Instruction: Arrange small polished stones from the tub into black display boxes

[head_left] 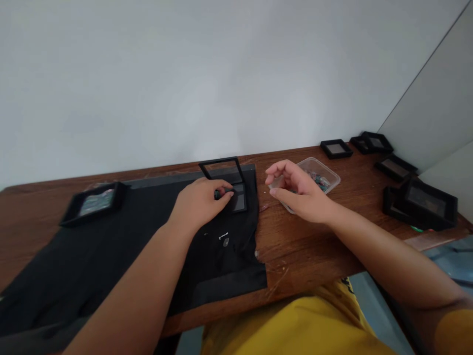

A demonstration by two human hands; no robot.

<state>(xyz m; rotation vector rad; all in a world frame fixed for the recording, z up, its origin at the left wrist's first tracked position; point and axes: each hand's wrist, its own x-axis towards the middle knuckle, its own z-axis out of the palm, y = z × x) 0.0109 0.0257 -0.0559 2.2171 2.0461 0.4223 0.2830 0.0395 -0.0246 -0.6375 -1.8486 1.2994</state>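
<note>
My left hand [197,204] is over the left part of a small black box [240,198] with a clear pane, thumb and fingers curled together. A dark bit shows between them, too hidden to name. Behind it, the box's black-rimmed lid [240,168] stands tilted up. My right hand [301,195] hovers at the near left side of a clear plastic tub [334,180], fingers bent and apart, with nothing visible in them. Small greenish and reddish pieces [322,182] lie in the tub, partly hidden by that hand.
A black cloth [148,236] covers the table's left and middle, with small white scraps [223,236] on it. Another black box [94,203] with greenish contents lies at left. Several black boxes [424,202] sit at right. A pale wall [166,88] stands behind the wooden table [295,251].
</note>
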